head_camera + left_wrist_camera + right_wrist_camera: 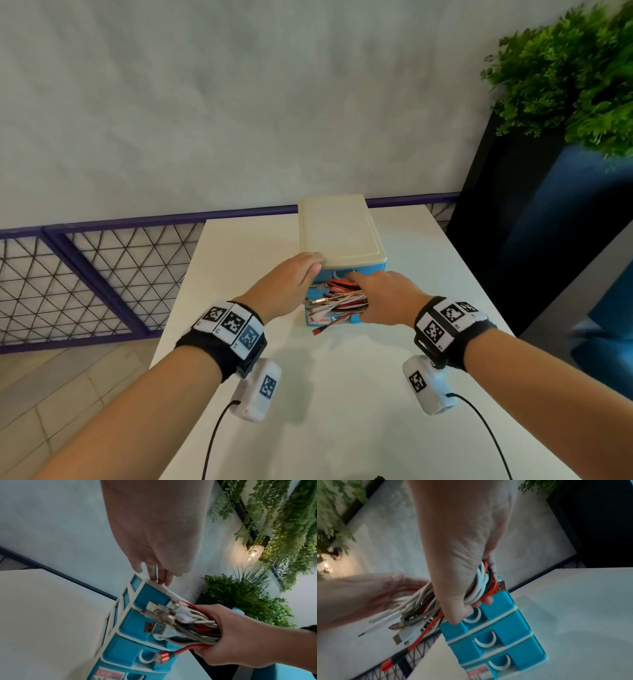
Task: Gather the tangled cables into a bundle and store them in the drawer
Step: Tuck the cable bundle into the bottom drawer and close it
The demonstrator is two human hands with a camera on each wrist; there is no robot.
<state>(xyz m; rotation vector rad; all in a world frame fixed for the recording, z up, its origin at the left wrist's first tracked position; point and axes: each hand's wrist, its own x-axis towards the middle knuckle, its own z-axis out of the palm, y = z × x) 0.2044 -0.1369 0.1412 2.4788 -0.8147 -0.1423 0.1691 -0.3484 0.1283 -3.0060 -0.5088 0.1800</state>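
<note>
The right hand (383, 296) is clasping the bundle of cables (337, 301), red, white and braided, with fingers wrapped round its looped end, and is holding it just in front of the blue drawer unit (342, 236) that is standing toward the far side of the white table (342, 394). The plug ends are sticking out to the left, and one red connector (320, 329) is dangling lower, nearer the viewer. The left hand (291, 281) is resting with straight fingers on the near left corner of the unit's cream top (337, 228), grasping nothing.
</note>
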